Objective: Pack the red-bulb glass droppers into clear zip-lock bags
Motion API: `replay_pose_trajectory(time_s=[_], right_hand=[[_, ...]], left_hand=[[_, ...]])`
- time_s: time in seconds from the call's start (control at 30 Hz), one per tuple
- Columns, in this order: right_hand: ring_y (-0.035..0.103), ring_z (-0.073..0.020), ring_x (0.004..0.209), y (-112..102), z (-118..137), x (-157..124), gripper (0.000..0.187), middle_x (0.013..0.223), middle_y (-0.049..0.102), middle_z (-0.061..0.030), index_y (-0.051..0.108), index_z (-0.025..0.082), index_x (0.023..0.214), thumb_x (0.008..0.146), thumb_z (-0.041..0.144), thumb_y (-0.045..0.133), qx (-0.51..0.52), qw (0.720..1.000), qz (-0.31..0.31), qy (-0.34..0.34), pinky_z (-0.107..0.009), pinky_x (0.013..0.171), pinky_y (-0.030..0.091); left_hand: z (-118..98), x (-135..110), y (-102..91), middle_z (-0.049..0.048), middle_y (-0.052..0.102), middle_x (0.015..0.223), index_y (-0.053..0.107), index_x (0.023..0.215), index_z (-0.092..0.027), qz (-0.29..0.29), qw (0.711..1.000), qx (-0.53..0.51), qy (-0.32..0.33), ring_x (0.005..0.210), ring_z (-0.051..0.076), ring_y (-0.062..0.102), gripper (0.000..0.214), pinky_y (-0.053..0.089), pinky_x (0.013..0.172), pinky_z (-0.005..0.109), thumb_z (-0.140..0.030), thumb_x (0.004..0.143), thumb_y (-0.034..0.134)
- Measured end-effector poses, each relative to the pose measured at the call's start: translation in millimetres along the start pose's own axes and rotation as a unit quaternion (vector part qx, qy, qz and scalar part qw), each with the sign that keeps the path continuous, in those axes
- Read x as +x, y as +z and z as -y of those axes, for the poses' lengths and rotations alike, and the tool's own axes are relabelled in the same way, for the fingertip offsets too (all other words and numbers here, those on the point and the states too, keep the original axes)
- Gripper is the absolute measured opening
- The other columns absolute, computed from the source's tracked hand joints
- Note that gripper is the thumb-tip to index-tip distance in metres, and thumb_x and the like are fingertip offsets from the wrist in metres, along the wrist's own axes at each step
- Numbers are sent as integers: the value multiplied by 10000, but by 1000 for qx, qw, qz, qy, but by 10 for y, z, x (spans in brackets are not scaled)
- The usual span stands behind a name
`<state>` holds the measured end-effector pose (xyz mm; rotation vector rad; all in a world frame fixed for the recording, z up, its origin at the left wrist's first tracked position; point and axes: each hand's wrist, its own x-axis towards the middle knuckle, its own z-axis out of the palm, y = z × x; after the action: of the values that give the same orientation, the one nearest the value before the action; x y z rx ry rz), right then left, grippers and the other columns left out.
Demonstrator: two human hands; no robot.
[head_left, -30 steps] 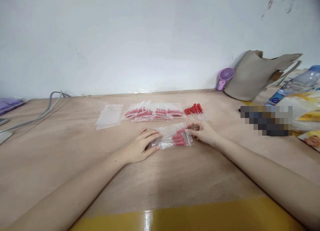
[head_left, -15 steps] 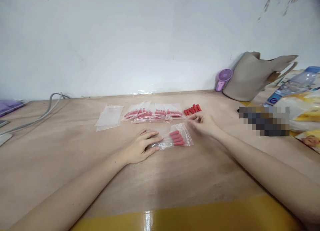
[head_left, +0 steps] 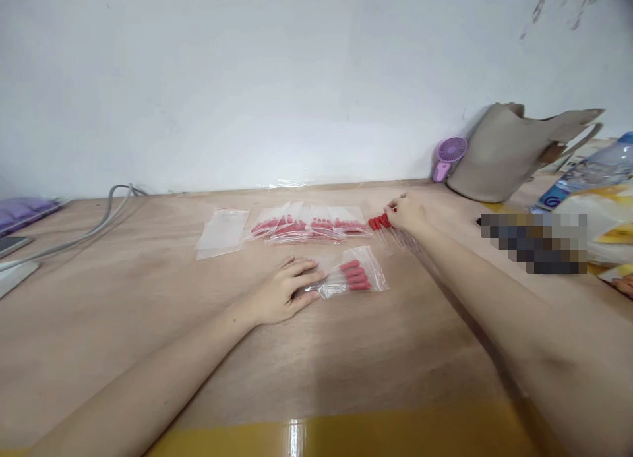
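My left hand [head_left: 287, 289] lies flat with spread fingers on the closed end of a clear plastic bag [head_left: 353, 277] holding several red-capped droppers. My right hand [head_left: 406, 213] is stretched further back, its fingers curled over a loose pile of red-capped droppers [head_left: 380, 222] on the wooden table [head_left: 123, 292]; whether it grips one is hidden. Behind the bag lies a row of filled bags [head_left: 306, 223] with red-capped droppers inside.
A small stack of empty clear bags [head_left: 221, 231] lies left of the filled row. At the back right stand a beige bag [head_left: 509, 150], a purple mini fan [head_left: 448, 155] and a water bottle [head_left: 583, 173]. A grey cable [head_left: 84, 229] runs along the left.
My right hand left the bag's mouth and moved back and right onto the loose dropper pile. My left hand stayed on the bag.
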<state>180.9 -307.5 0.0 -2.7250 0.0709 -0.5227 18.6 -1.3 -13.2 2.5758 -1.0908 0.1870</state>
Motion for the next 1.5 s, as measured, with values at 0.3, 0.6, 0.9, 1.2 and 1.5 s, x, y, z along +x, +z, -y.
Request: replay_pose_trajectory(time_s=[0.3, 0.6, 0.9, 1.2, 1.5], right_hand=[[525, -120, 578, -446, 89, -181, 134, 693, 638, -31, 538, 198, 713, 811, 290, 536, 354, 935, 6, -4, -247, 560, 413], [459, -56, 429, -271, 129, -802, 188, 686, 624, 5, 451, 214, 750, 832, 362, 533, 572, 805, -65, 145, -183, 397, 370], [515, -53, 436, -121, 167, -908, 164, 602, 585, 32, 457, 207, 700, 856, 232, 503, 665, 709, 1, 234, -163, 425, 437], [515, -53, 437, -135, 187, -1015, 164, 595, 579, 34, 479, 204, 698, 843, 241, 548, 681, 700, 39, 214, -150, 414, 463], [650, -73, 635, -147, 187, -1052, 195, 652, 629, 21, 530, 181, 698, 775, 3, 547, 704, 656, 140, 234, -172, 681, 566]], left_hand=[[-6, 13, -8, 116, 484, 1331, 510, 1279, -244, -2, 1000, 0, 2, 1230, 248, 445, 378, 278, 1056, 503, -344, 918, 459], [-49, 34, -44, 131, 505, 1278, 415, 1335, -175, -17, 1000, -9, 10, 1184, 247, 463, 460, 333, 1037, 462, -354, 914, 461], [-36, 16, -24, 130, 490, 1312, 441, 1316, -180, -7, 1000, -4, -4, 1224, 250, 441, 441, 302, 1063, 478, -361, 915, 460], [-40, 20, -26, 129, 488, 1324, 484, 1286, -176, -1, 1000, -5, -7, 1243, 257, 431, 418, 280, 1068, 501, -369, 917, 452], [-36, 18, -20, 119, 486, 1325, 467, 1303, -183, -4, 1000, -6, -9, 1240, 250, 431, 428, 296, 1067, 483, -370, 919, 451]])
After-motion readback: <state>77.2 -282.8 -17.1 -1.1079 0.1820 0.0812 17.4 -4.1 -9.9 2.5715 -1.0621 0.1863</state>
